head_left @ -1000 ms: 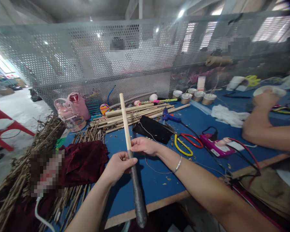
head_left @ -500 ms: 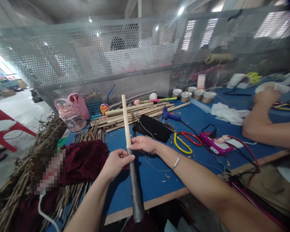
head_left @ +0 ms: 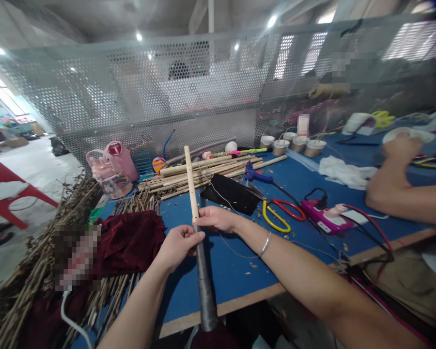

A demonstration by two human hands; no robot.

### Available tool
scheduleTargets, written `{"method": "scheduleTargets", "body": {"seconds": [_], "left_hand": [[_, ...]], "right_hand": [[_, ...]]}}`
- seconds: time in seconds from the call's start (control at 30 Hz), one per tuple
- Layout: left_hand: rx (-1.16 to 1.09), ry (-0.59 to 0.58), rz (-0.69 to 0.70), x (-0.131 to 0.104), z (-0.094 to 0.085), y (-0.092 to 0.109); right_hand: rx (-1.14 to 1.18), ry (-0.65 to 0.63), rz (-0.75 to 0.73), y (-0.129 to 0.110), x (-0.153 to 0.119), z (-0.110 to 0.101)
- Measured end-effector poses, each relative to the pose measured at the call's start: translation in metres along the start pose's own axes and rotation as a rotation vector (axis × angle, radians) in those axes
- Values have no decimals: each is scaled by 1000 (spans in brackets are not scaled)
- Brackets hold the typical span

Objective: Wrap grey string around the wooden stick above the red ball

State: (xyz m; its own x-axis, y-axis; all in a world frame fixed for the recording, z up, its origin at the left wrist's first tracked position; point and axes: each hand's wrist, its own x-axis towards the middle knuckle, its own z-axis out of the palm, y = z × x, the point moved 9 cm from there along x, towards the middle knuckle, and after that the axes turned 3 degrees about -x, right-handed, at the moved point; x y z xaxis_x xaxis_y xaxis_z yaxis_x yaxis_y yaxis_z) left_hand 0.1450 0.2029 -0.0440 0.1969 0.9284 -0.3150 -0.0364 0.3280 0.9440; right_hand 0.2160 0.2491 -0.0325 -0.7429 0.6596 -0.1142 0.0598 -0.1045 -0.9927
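A pale wooden stick rises from the narrow end of a dark grey tapered tube, upright and leaning slightly left. A row of small dark spots shows along the stick. My left hand is closed around the top of the tube, thumb across its front. With fingertips pinched on the stick just above that joint, my right hand wears a silver bangle at the wrist. Dark red cloth lies left of my left hand. Beyond my right hand is a black cloth on the blue table.
Wooden sticks lie at the back. A blue glue gun, red-and-yellow-handled scissors and a purple power strip are on the right. Dry twigs fill the left. A co-worker's arm reaches in at right.
The wooden stick has turned in my hands, and small dark spots now face me where a plain side showed before. Both hands keep nearly the same place.
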Motion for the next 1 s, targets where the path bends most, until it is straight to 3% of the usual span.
{"method": "scheduleTargets", "body": {"seconds": [0.2,0.43,0.6,0.7,0.83,1.0], "left_hand": [[-163,-210,-96,-7,15,0],[-39,21,8,-1,-6,2],[-148,-159,-42,-4,11,1],[-276,-184,-103,-7,19,-1],[-629,-207,-237,-9,35,-11],[-814,-246,-255,-8,46,-10]], "right_hand": [[43,-39,-69,-5,1,2],[7,38,-29,-3,2,-1],[71,-43,-28,-2,0,3],[56,-5,-75,-7,1,1],[39,28,-44,-7,1,3],[74,-5,-30,-7,2,7]]}}
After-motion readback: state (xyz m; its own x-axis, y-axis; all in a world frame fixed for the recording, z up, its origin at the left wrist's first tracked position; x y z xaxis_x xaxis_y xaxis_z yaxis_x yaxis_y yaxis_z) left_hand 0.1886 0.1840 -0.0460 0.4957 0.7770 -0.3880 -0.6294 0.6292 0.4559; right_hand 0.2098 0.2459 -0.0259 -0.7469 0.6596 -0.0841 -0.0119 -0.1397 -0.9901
